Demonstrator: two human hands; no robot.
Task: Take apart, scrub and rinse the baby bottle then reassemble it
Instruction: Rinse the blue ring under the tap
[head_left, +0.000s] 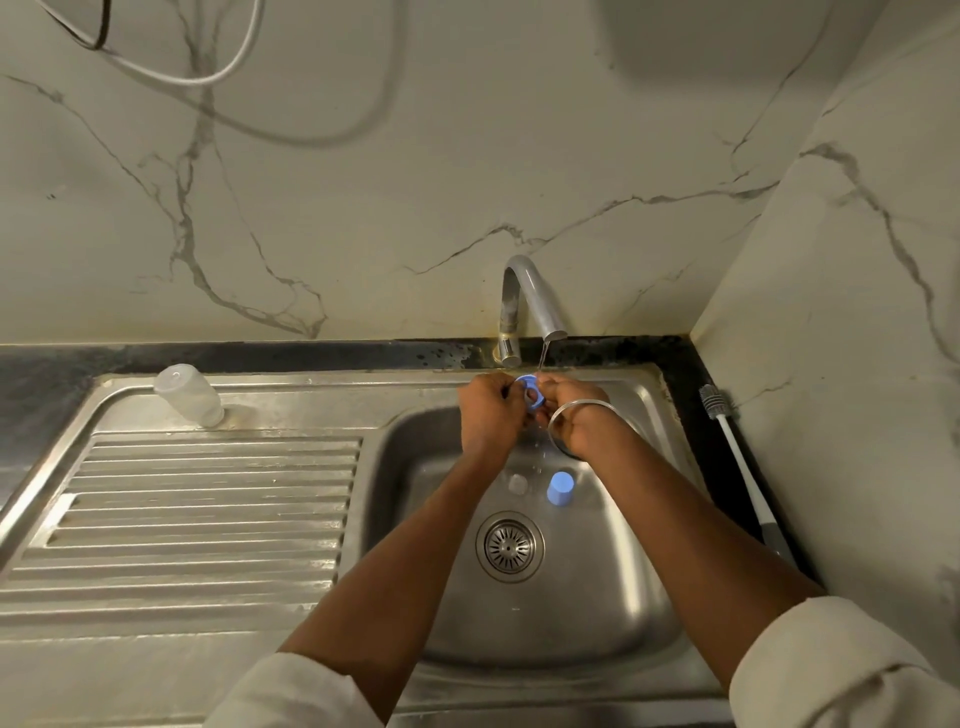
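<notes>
One round blue plastic ring

Veined marble walls above steel sink

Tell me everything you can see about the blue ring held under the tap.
The ring is pale blue, apparently smooth plastic, a round collar with an open middle. It is tilted on edge, its hole partly facing the camera, above the sink. A thin stream of water from the tap seems to land at its top edge. The left hand and right hand pinch it from either side, hiding part of it.
</notes>
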